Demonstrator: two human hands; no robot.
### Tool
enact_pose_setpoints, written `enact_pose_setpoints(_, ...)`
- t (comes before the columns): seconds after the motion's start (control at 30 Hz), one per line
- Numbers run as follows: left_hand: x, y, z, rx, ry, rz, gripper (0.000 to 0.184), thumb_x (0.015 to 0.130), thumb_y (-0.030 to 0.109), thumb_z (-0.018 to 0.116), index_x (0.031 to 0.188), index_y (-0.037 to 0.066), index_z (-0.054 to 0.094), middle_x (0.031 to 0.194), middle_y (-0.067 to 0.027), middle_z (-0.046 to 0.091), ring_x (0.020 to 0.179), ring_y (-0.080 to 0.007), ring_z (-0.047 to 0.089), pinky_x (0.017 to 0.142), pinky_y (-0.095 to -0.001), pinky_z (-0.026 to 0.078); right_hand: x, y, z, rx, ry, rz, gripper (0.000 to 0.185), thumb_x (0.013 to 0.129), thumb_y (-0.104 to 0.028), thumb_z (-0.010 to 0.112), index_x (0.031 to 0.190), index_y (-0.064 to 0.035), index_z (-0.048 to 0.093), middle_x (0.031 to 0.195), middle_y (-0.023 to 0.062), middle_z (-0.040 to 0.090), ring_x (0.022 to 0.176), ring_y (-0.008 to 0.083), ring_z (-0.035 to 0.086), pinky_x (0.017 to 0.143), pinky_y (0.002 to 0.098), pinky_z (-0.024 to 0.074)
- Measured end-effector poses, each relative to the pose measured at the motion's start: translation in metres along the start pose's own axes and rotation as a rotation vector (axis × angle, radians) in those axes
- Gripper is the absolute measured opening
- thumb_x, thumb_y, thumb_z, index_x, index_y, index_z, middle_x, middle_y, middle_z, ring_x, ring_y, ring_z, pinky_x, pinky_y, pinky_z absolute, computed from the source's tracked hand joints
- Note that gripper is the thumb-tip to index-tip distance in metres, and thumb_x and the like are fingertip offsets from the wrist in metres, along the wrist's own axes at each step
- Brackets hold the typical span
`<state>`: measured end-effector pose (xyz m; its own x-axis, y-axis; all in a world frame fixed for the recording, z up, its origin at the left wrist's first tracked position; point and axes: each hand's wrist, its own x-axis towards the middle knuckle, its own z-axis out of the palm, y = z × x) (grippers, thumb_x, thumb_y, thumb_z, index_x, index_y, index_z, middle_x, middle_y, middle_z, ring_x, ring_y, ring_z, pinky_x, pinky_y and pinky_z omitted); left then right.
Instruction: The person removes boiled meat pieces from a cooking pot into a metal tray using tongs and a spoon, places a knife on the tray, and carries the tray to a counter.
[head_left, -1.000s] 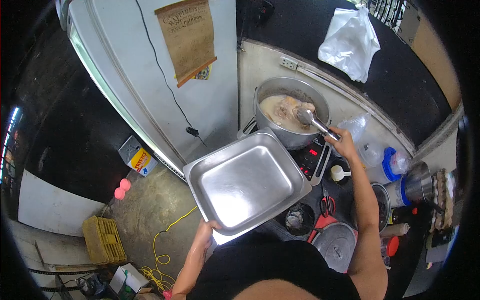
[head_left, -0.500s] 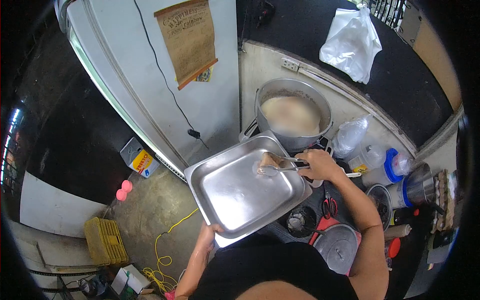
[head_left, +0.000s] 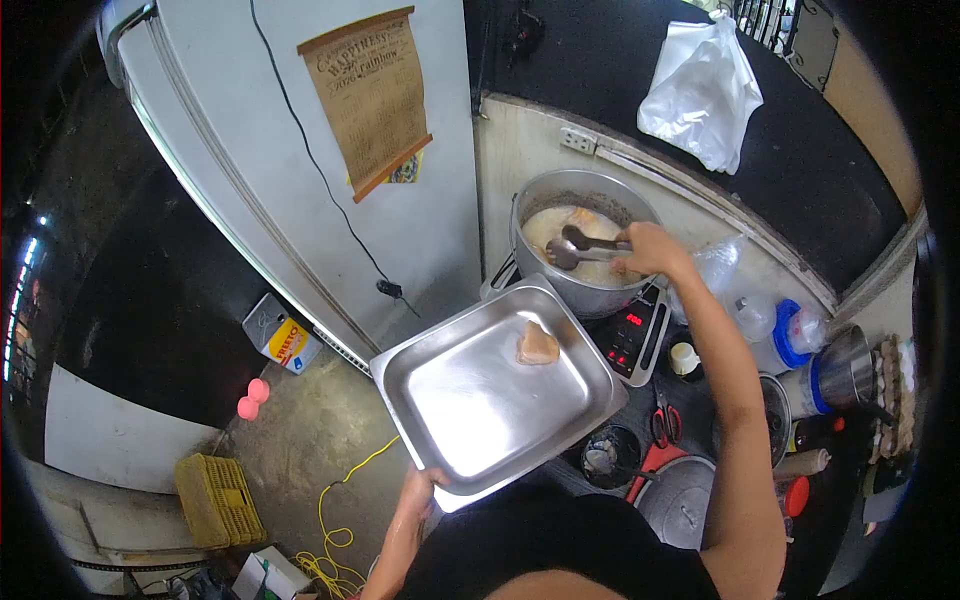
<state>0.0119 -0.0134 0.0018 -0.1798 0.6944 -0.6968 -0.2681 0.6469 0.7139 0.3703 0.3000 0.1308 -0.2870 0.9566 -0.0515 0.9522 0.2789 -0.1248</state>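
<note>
My left hand [head_left: 424, 482] grips the near left corner of a deep rectangular steel pan [head_left: 455, 400], which is tilted slightly. One pale brown chunk of meat [head_left: 538, 344] lies inside toward its right side. Over the large metal pot [head_left: 590, 293], my right hand [head_left: 650, 252] is closed around a pair of metal tongs [head_left: 590, 248]. The tongs' ends are apart and point down into the pot, close to the cloudy whitish liquid [head_left: 547, 224]. An orange-brown piece shows at the liquid's far side. Whether the tongs touch anything there I cannot tell.
The pot stands on an induction cooker [head_left: 637, 335] with lit red digits. Red-handled scissors [head_left: 665, 422], a small black bowl [head_left: 610, 455] and a lidded pot [head_left: 678, 500] sit nearer me. Plastic containers [head_left: 790, 330] line the right. A yellow crate [head_left: 215, 500] and yellow cord [head_left: 330, 500] lie on the floor.
My right hand has moved the tongs up and away from the steel pan to above the pot. The meat chunk has been let go in the pan. My left hand stays on the pan.
</note>
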Motion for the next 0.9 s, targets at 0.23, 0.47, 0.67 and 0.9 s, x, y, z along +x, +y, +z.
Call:
enact_pose_setpoints(0.23,0.01,-0.009,-0.001,-0.103,-0.044,0.085,0.04,0.058,-0.008,0.049,0.098,-0.005,0.048,0.077,-0.008,0.054,0.066,-0.0164,0.053,0.056,-0.0271,0.044,0.066,-0.049,0.024,-0.296,-0.254,0.013,0.046,0.059,-0.032,0.073,0.094,-0.0025,0.065,0.096,0.0175,0.063,0.09,0.0285,0.062,0.078,0.0374,0.0491)
enact_pose_setpoints(0.47,-0.003,0.007,0.01,-0.076,0.001,0.047,0.043,0.057,-0.008,0.049,0.1,-0.005,0.047,0.077,-0.0087,0.054,0.068,-0.019,0.053,0.059,-0.0292,0.045,0.094,-0.065,0.059,-0.381,-0.339,-0.027,0.039,0.063,-0.023,0.069,0.095,-0.002,0.065,0.099,0.0168,0.063,0.091,0.0272,0.062,0.078,0.0378,0.0492)
enact_pose_setpoints(0.67,0.009,-0.011,0.004,-0.161,0.015,0.08,0.045,0.056,-0.007,0.05,0.1,-0.007,0.046,0.081,-0.0096,0.054,0.073,-0.0203,0.053,0.063,-0.0292,0.045,0.086,-0.035,0.063,-0.196,-0.212,0.013,0.04,0.062,-0.025,0.07,0.094,-0.0011,0.065,0.099,0.0172,0.063,0.09,0.0284,0.062,0.079,0.0359,0.0487)
enact_pose_setpoints(0.9,0.013,-0.011,0.001,-0.147,-0.063,0.096,0.039,0.055,-0.005,0.05,0.094,-0.009,0.051,0.08,-0.0105,0.056,0.072,-0.0209,0.055,0.063,-0.0306,0.046,0.055,-0.009,0.022,0.144,-0.203,0.099,0.035,0.064,-0.025,0.071,0.093,-0.0069,0.067,0.088,0.0192,0.064,0.085,0.0314,0.062,0.077,0.0362,0.0476)
